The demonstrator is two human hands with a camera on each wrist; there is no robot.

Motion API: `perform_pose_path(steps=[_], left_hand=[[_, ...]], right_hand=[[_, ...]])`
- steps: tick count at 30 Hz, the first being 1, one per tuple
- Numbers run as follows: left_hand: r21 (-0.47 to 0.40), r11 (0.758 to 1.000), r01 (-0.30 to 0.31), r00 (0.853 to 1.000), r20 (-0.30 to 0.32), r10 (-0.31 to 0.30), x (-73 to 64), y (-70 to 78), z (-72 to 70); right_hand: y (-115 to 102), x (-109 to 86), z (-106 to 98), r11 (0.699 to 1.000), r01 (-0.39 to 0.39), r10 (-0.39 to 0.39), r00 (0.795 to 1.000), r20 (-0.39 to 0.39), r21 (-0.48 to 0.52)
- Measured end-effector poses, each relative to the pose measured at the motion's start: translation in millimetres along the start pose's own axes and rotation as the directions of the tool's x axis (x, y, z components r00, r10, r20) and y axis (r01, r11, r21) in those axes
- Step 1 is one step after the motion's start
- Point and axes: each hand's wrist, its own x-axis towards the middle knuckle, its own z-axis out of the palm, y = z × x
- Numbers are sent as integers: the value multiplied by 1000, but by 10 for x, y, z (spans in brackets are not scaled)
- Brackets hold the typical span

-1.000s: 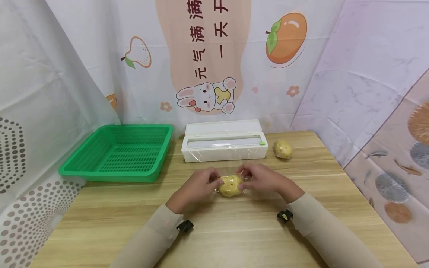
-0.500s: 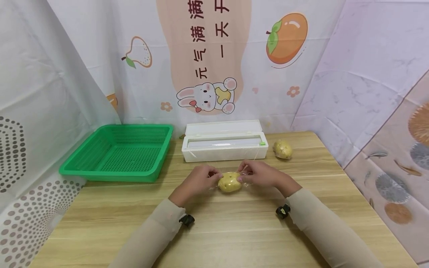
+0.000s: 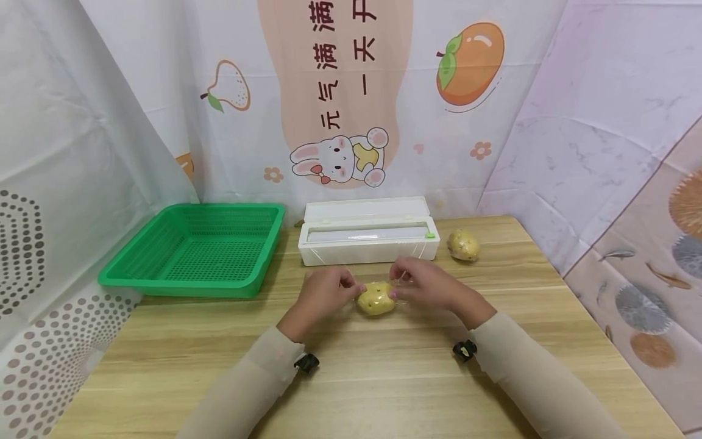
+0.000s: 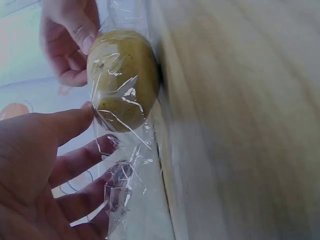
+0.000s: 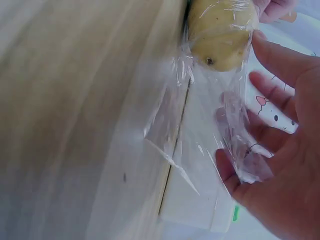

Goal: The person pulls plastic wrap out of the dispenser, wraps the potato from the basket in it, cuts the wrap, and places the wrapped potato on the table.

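Note:
A yellow potato (image 3: 375, 300) lies on its side near the middle of the table, wrapped in clear, shiny cling film (image 5: 172, 85). My left hand (image 3: 329, 296) holds its left end. The left thumb (image 4: 75, 122) presses at the potato's edge while the other fingers curl behind the loose film. At the opposite end my right hand (image 3: 430, 286) does likewise, its thumb (image 5: 280, 55) against the potato and its fingers bent round gathered film. Just behind stands a white cling film dispenser (image 3: 370, 253), lid raised, with film running from it towards the potato.
A second potato (image 3: 463, 245), wrapped in film, sits right of the dispenser. The green plastic basket (image 3: 178, 286) stands at the back left. Printed curtains (image 3: 417, 103) hang behind and at both sides of the wooden table (image 3: 373, 396).
Both hands have shifted the potato slightly away from me, towards the dispenser, and its dark spots have changed place as it turned. The right hand has risen a little in view.

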Motion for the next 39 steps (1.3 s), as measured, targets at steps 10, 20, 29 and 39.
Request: perform_pose_path(steps=[10, 20, 29, 39], left_hand=[[98, 975, -198, 972, -107, 208, -66, 28, 27], [70, 968, -241, 969, 71, 236, -92, -60, -38], [91, 964, -250, 968, 33, 248, -62, -84, 3], [65, 970, -233, 972, 32, 231, -99, -76, -6]], right_hand=[[-106, -27, 44, 989, 85, -90, 995, -37, -122], [-126, -13, 64, 975, 34, -34, 999, 2, -222], [-87, 25, 106, 978, 20, -24, 1000, -16, -208], [-48, -43, 99, 988, 35, -40, 999, -32, -147]])
